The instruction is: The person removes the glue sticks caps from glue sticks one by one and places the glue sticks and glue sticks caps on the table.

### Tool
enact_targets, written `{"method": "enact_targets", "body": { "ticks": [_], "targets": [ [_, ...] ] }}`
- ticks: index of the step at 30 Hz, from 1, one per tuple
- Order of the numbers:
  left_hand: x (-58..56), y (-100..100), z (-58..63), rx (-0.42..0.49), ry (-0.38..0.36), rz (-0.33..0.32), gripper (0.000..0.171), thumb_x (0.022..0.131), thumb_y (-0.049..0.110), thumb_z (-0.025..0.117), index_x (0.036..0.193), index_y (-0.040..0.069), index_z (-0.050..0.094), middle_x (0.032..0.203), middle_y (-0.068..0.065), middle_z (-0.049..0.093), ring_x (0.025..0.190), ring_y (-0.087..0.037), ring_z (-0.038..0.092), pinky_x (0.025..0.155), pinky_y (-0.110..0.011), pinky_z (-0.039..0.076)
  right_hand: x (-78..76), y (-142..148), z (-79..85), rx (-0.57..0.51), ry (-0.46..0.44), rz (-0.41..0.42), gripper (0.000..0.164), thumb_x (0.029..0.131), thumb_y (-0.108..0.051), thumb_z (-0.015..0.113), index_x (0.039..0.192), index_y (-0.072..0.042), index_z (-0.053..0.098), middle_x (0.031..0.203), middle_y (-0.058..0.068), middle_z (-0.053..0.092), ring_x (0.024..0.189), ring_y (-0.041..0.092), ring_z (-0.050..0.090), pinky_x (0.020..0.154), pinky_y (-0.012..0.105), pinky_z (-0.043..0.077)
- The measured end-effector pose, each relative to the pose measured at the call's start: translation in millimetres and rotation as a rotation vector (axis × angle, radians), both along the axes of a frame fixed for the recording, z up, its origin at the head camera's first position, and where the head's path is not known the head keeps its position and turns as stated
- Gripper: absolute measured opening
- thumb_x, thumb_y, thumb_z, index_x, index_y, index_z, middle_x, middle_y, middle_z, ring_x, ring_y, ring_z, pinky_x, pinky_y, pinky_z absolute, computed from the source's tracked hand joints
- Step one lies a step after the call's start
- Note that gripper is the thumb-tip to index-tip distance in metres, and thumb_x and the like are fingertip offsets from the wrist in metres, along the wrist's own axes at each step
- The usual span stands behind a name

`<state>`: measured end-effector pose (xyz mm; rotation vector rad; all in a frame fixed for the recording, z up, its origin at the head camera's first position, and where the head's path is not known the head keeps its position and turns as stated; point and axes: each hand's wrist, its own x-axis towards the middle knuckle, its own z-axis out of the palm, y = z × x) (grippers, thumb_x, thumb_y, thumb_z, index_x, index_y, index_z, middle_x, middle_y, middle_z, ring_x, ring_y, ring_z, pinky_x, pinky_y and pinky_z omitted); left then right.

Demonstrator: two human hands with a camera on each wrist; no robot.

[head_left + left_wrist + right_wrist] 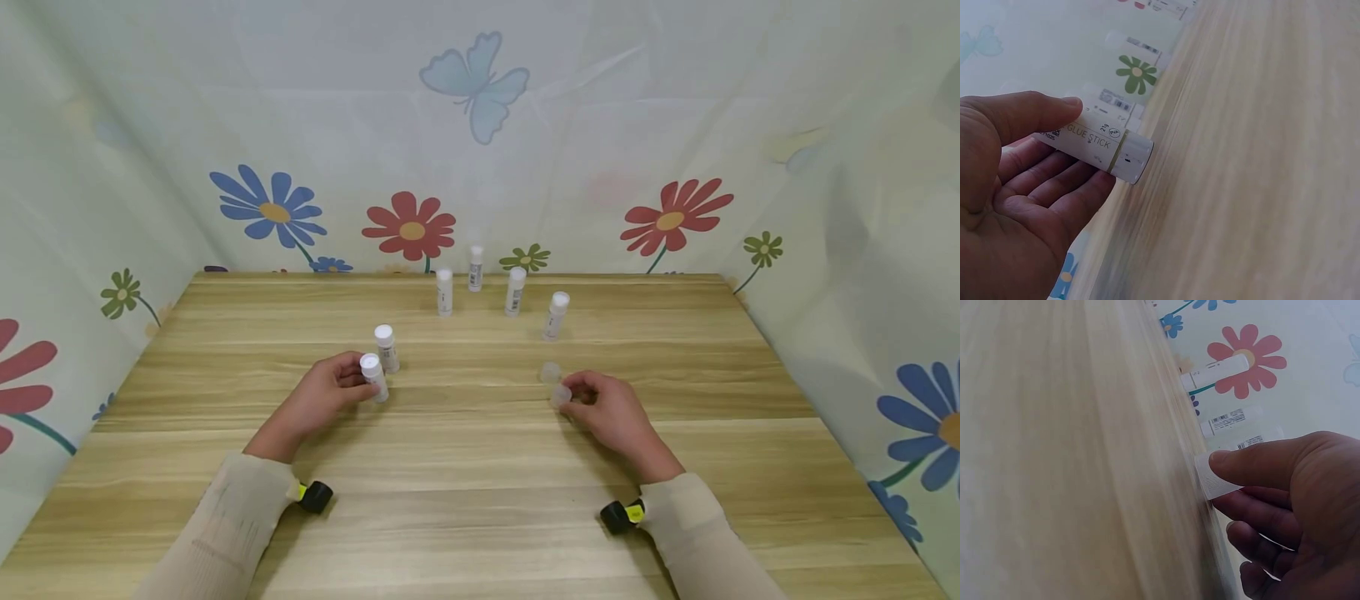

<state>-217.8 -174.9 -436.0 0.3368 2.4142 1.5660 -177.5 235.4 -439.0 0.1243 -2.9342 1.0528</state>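
Note:
In the head view my left hand (330,392) grips a white glue stick (376,383) that stands nearly upright on the table. Its "GLUE STICK" label shows in the left wrist view, with the thumb on one side and fingers on the other. Just behind it stands another glue stick (387,354). My right hand (611,412) pinches a translucent ribbed cap (1215,478) between thumb and finger, low at the tabletop. A second translucent cap (551,372) lies just beyond it.
Farther back on the wooden table (480,500), several white glue sticks stand upright, among them one at the left (445,293), one at the rear (476,269) and one at the right (556,318). A flower-printed curtain (570,167) borders the table's back and sides.

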Motion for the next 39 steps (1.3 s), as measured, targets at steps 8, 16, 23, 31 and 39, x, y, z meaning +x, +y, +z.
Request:
{"method": "enact_targets", "body": {
  "ticks": [8,16,23,31,39],
  "targets": [
    [0.3,-0.5,-0.5,0.005,-0.001,0.002,0.042,0.090,0.010,0.068,0.125,-0.006,0.053,0.128,-0.025,0.059,0.116,-0.034,0.061,0.088,-0.024,0.054,-0.9,0.5,-0.6,0.002,-0.001,0.005,0.030,0.083,-0.020,0.076,0.110,-0.009,0.068,0.097,0.006,0.071,0.086,0.017,0.063,0.074,0.032,0.050],
    [0.4,3.3,-1.6,0.006,-0.008,0.000,0.043,0.090,0.012,0.069,0.126,-0.005,0.053,0.128,-0.024,0.059,0.117,-0.033,0.061,0.088,-0.024,0.054,0.8,4.8,-2.2,0.012,0.027,0.018,0.031,0.082,-0.020,0.077,0.109,-0.009,0.068,0.095,0.006,0.072,0.084,0.016,0.065,0.073,0.031,0.052],
    [0.7,1.5,-2.3,-0.025,-0.011,0.014,0.044,0.089,0.016,0.071,0.126,-0.001,0.053,0.129,-0.020,0.059,0.119,-0.032,0.060,0.093,-0.032,0.054,1.2,3.0,-2.3,-0.001,0.041,0.028,0.031,0.082,-0.020,0.078,0.110,-0.010,0.068,0.097,0.006,0.072,0.084,0.016,0.065,0.073,0.032,0.053],
    [4.2,-1.0,3.7,-0.022,-0.012,0.027,0.053,0.087,0.020,0.073,0.131,0.001,0.050,0.135,-0.019,0.056,0.126,-0.034,0.055,0.102,-0.043,0.049,0.7,1.4,-0.8,0.006,0.020,0.017,0.039,0.082,-0.022,0.077,0.117,-0.010,0.064,0.103,0.007,0.069,0.087,0.019,0.064,0.074,0.032,0.051],
    [11.6,2.4,23.4,-0.045,0.068,0.095,0.075,0.086,0.034,0.074,0.146,0.008,0.037,0.147,-0.015,0.044,0.138,-0.032,0.042,0.113,-0.044,0.036,4.5,-5.5,11.8,-0.009,0.075,0.028,0.042,0.086,-0.025,0.074,0.123,-0.012,0.061,0.111,0.007,0.069,0.096,0.023,0.063,0.081,0.040,0.051]
  ]
}}
